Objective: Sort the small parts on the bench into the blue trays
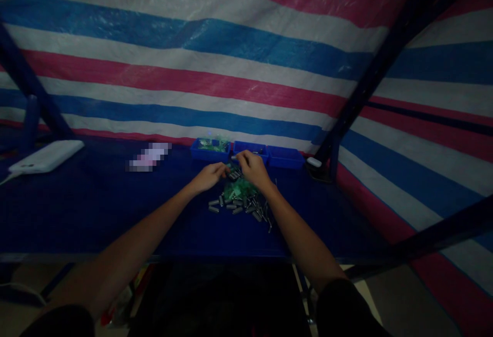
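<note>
Dark blue bench (115, 208) under striped tarp: left hand (210, 176) and right hand (252, 168) pinched together on one small grey metal cylinder (233, 174) (dim), just beyond scattered grey cylinders (239, 206), before blue plastic trays (285, 158).

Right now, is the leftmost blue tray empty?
No. The leftmost blue tray holds greenish, plastic-looking material rising above its rim; what it is cannot be told.

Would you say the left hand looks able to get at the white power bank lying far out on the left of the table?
Probably yes: the left hand is busy at the metal pieces, but the table toward the power bank looks bare.
</note>
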{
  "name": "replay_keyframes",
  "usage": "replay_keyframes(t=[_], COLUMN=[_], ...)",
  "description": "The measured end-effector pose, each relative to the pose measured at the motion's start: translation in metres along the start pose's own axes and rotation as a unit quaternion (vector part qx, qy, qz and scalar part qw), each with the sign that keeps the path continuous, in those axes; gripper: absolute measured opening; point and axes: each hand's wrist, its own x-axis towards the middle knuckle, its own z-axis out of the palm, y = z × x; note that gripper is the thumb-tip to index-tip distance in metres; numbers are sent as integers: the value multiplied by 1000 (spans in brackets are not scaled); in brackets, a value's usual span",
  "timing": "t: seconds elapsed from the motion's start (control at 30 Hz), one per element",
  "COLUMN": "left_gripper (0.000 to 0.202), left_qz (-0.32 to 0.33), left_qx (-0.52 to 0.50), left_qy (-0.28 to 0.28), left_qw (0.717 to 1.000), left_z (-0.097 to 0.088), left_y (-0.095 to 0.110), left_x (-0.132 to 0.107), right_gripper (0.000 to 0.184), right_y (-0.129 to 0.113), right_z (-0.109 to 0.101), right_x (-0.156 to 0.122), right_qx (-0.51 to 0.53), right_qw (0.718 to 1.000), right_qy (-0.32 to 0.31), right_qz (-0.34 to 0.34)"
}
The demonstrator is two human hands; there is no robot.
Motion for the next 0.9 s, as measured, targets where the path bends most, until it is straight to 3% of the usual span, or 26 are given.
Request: replay_keyframes(t=[0.13, 0.2, 0.3, 0.43, 0.6, 0.77, 0.9], left_gripper=[27, 30, 27, 15, 13, 20, 31], left_qz=[117, 127, 112, 99, 98, 7, -64], left_qx=[143, 174, 195, 185, 159, 18, -150], left_qy=[-10, -35, -59, -57, -68, -33, 36], left_qw=[983, 976, 973, 976, 980, 999, 986], left_z=[4, 7, 9, 7, 7, 8, 2], left_y=[-9, -10, -9, -11, -15, -5, 4], left_x=[3, 5, 8, 8, 5, 3, 1], right_gripper=[33, 32, 30, 29, 27, 30, 29], right_y=[8, 17, 35, 58, 73, 48, 12], right_z=[-24, -26, -22, -18, -27, -25, -13], right_x=[40, 59, 71, 46, 1, -7, -12], right_qx=[-37, -77, -120, -104, -96, -37, 16], right_qw=[992, 988, 983, 976, 974, 986, 999], right_qy=[114, 124, 89, 75, 80, 77, -32], right_qz=[34, 52, 111, 174, 187, 142, 6])
